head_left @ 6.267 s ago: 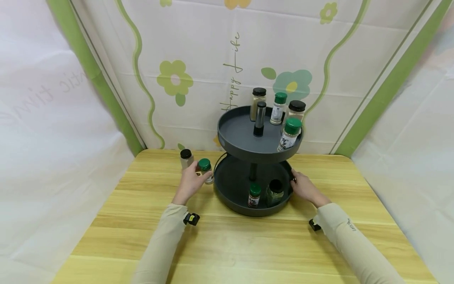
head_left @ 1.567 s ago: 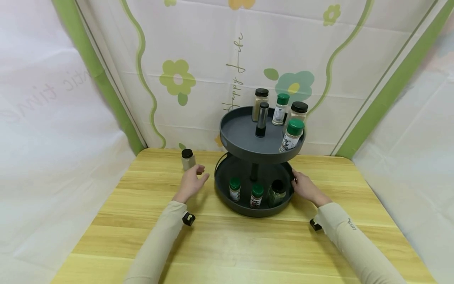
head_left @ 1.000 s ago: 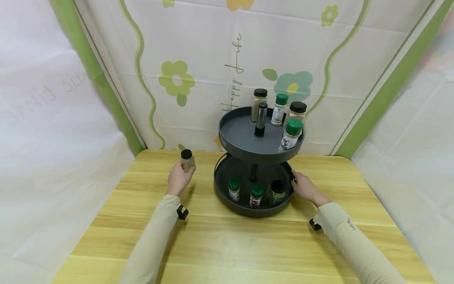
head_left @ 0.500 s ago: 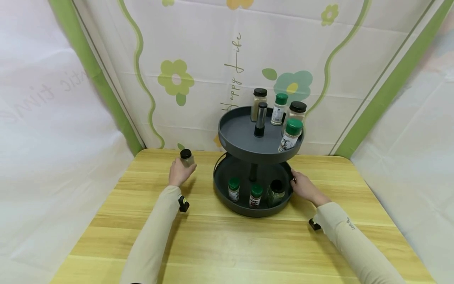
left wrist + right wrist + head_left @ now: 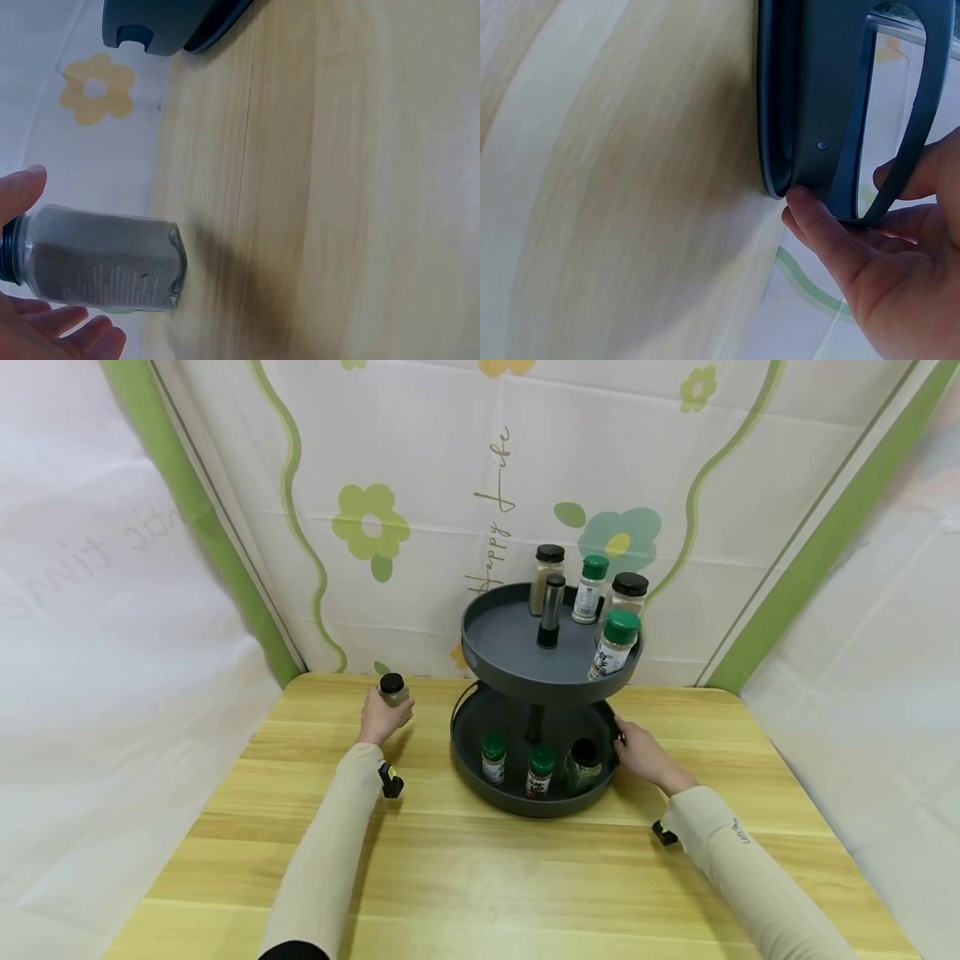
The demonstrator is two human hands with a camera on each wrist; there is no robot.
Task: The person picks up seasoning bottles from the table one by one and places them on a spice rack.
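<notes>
My left hand point(image 5: 382, 714) is around a clear spice jar point(image 5: 393, 695) with a black lid, which stands at the back left of the table. In the left wrist view the thumb lies on one side of the jar point(image 5: 105, 259) and the loosely spread fingers on the other, with a gap between thumb and glass. My right hand point(image 5: 900, 262) grips the side handle point(image 5: 915, 142) of the dark grey two-tier turntable point(image 5: 551, 685), thumb through the opening. Its lower tray carries two green-capped spice bottles point(image 5: 493, 762) and a squat dark-lidded herb jar point(image 5: 582, 768).
On the upper tray point(image 5: 502, 639) stand several spice containers, among them a green-capped bottle point(image 5: 615, 647) at the front right and a black-lidded jar point(image 5: 547, 578) at the back. A metal-topped post point(image 5: 552, 610) rises from its centre. A patterned curtain point(image 5: 420, 610) hangs behind the wooden table point(image 5: 480, 877).
My left hand set a green-capped bottle on the lower tray's left front, let go, then moved left and forward around the black-lidded jar. The right hand stays on the turntable handle.
</notes>
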